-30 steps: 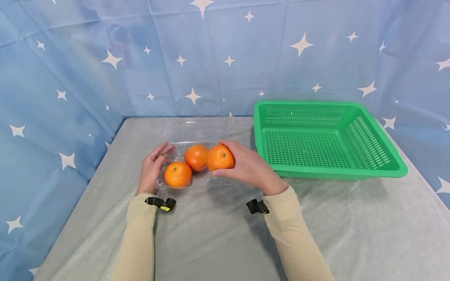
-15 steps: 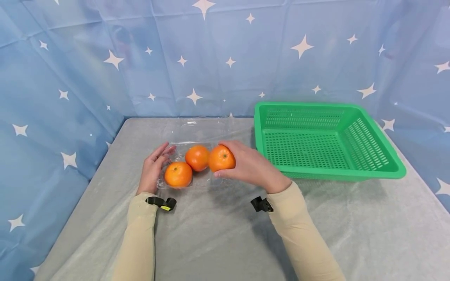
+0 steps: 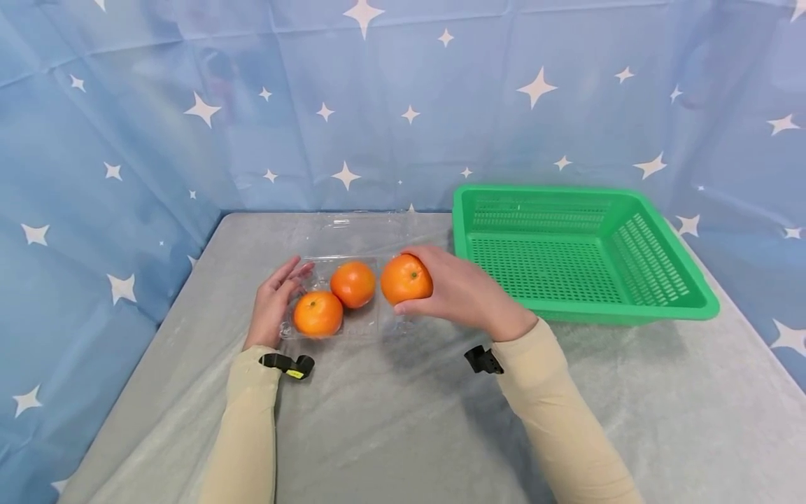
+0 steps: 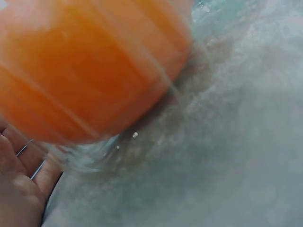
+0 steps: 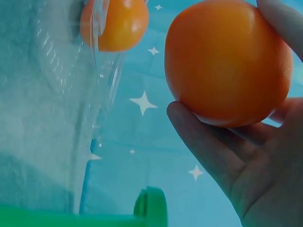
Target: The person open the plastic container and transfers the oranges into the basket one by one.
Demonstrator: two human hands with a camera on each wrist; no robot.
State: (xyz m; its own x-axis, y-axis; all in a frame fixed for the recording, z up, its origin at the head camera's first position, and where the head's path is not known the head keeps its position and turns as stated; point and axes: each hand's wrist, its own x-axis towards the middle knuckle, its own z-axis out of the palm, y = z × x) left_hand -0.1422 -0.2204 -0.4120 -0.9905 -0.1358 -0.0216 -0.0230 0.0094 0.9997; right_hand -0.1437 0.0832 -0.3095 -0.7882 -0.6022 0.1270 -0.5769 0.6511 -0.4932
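My right hand (image 3: 462,290) grips an orange (image 3: 406,278) between thumb and fingers, over the right end of a clear plastic clamshell box (image 3: 362,324). In the right wrist view the held orange (image 5: 227,61) is raised above the box. Two other oranges lie in the box's left part, one near the front left (image 3: 317,313) and one behind it (image 3: 352,283). My left hand (image 3: 272,308) rests at the box's left end, fingers loosely extended along its side. Through clear plastic, the left wrist view shows an orange (image 4: 90,71) close up.
The box's clear lid (image 3: 368,232) lies folded back toward the curtain. To the right stands a green perforated basket (image 3: 604,313) with nothing in it. A grey cloth (image 3: 378,434) covers the table, and a blue curtain (image 3: 378,70) with white stars hangs behind and at the left.
My right hand has moved slightly right with its orange, opening a small gap from the orange behind it. The left hand and the two oranges in the box stay put.
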